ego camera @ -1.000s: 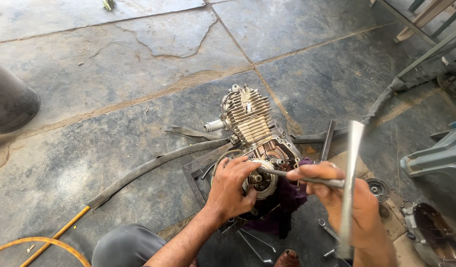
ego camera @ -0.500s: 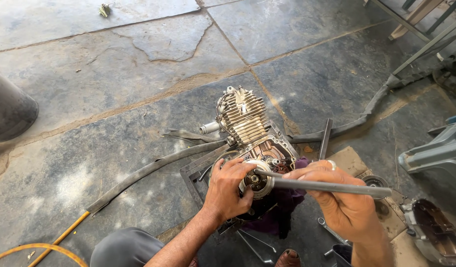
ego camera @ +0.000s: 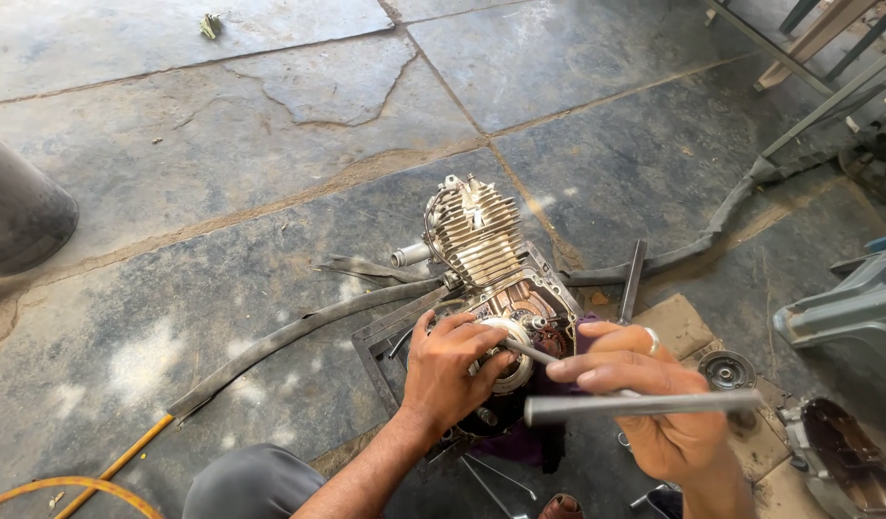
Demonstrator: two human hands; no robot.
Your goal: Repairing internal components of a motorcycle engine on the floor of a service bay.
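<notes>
Steel T-wrench [ego camera: 645, 405] in right hand [ego camera: 654, 404]; left hand [ego camera: 452, 370] grips engine [ego camera: 491, 259].

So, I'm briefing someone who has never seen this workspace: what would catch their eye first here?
Probably the small finned engine lying on the stone floor at centre, its side opened up. The left hand grips the round part in the opening, while the right hand holds a long T-handled metal wrench fitted into it. A black rubber strip and a yellow hose trail off at lower left.
</notes>
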